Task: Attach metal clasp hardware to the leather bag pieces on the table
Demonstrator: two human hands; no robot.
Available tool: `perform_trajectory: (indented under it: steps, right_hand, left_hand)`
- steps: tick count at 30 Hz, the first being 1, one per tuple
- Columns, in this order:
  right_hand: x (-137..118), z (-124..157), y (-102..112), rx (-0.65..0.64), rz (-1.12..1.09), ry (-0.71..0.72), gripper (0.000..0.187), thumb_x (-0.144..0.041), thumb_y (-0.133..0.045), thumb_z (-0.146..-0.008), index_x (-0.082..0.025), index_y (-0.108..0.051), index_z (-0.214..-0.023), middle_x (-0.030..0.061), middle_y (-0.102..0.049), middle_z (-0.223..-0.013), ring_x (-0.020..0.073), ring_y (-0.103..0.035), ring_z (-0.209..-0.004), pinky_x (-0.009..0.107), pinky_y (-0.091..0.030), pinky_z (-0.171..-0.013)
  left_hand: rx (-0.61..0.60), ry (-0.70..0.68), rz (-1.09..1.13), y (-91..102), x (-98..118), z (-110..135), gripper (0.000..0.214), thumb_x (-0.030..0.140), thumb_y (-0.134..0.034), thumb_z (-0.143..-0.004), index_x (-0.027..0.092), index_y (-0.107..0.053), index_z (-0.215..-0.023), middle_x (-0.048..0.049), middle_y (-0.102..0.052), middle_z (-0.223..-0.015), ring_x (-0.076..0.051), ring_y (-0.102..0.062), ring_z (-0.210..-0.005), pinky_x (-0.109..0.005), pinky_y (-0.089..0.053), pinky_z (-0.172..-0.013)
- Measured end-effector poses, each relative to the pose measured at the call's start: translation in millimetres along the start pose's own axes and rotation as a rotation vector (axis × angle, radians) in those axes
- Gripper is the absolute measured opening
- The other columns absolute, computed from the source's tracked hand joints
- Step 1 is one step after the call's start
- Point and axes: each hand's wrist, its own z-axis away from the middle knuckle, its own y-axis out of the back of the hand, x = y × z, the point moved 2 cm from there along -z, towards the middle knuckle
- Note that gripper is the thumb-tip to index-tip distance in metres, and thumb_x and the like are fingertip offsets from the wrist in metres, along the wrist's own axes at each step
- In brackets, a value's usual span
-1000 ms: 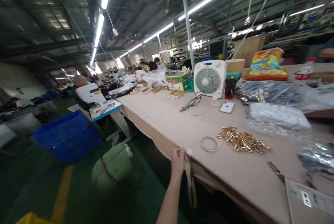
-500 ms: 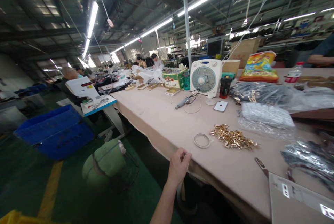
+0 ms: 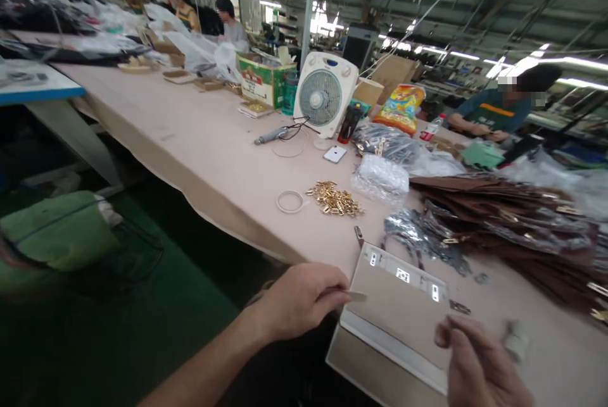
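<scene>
At bottom centre, your left hand (image 3: pixel 299 299) has its fingers closed on one pale strip (image 3: pixel 355 296), whose tip meets the left edge of one flat beige panel (image 3: pixel 399 318) at the near edge of the table (image 3: pixel 199 141). Your right hand (image 3: pixel 479 366), lower right, is too blurred to tell whether it is pinched or apart. Three bright fittings (image 3: pixel 403 275) line the panel's far side, and farther up, mid-frame, lie one tape ring (image 3: pixel 289 202), one heap of gold clips (image 3: pixel 335 199), one phone (image 3: pixel 335 154) and one fan (image 3: pixel 323 95).
</scene>
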Motion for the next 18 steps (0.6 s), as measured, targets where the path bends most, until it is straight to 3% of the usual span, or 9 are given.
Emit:
perform_trajectory:
  steps: [2, 4, 6, 10, 18]
  right_hand:
    - [-22, 3, -16, -0.205, 0.049, 0.111, 0.019, -0.028, -0.072, -0.096, -0.021, -0.072, -0.114, 0.0078, -0.071, -0.098, 0.023, -0.07, -0.084, 0.034, -0.061, -0.072]
    - [-42, 3, -30, -0.407, 0.131, 0.219, 0.029, -0.027, -0.074, -0.093, -0.024, -0.072, -0.122, 0.0096, -0.074, -0.11, 0.026, -0.072, -0.1, 0.036, -0.063, -0.085]
    - [-54, 2, -39, -0.506, 0.181, 0.285, 0.038, -0.025, -0.074, -0.093, -0.025, -0.069, -0.13, 0.0102, -0.073, -0.119, 0.0264, -0.071, -0.11, 0.037, -0.062, -0.094]
    - [-56, 1, -45, -0.542, 0.117, 0.279, 0.035, -0.021, -0.071, -0.096, -0.026, -0.068, -0.13, 0.0087, -0.076, -0.113, 0.0237, -0.074, -0.103, 0.032, -0.064, -0.089]
    - [-59, 0, -42, -0.573, 0.056, 0.234, 0.016, -0.017, -0.068, -0.099, -0.027, -0.07, -0.111, 0.0037, -0.077, -0.095, 0.0187, -0.075, -0.083, 0.025, -0.062, -0.074]
  left_hand:
    - [-0.051, -0.03, -0.053, -7.8, 9, -4, 0.013, 0.03, -0.061, -0.102, 0.021, -0.069, -0.098, -0.001, -0.072, -0.092, -0.016, -0.065, -0.084, -0.024, -0.046, -0.077]
    - [-0.098, -0.06, -0.102, -12.7, 15, -5, 0.013, 0.029, -0.06, -0.102, 0.021, -0.069, -0.098, -0.0011, -0.073, -0.092, -0.017, -0.067, -0.085, -0.025, -0.046, -0.077]
    - [-0.13, -0.086, -0.142, -14.7, 20, -6, 0.013, 0.028, -0.059, -0.102, 0.022, -0.07, -0.098, -0.0007, -0.073, -0.091, -0.018, -0.068, -0.087, -0.025, -0.046, -0.077]
    - [-0.164, -0.135, -0.224, -14.5, 27, -4, 0.014, 0.027, -0.057, -0.103, 0.023, -0.069, -0.096, -0.0001, -0.072, -0.088, -0.018, -0.066, -0.083, -0.027, -0.042, -0.072]
    - [-0.212, -0.18, -0.382, -21.6, 37, -8, 0.017, 0.027, -0.054, -0.103, 0.022, -0.064, -0.09, -0.001, -0.071, -0.087, -0.019, -0.064, -0.078, -0.03, -0.041, -0.066]
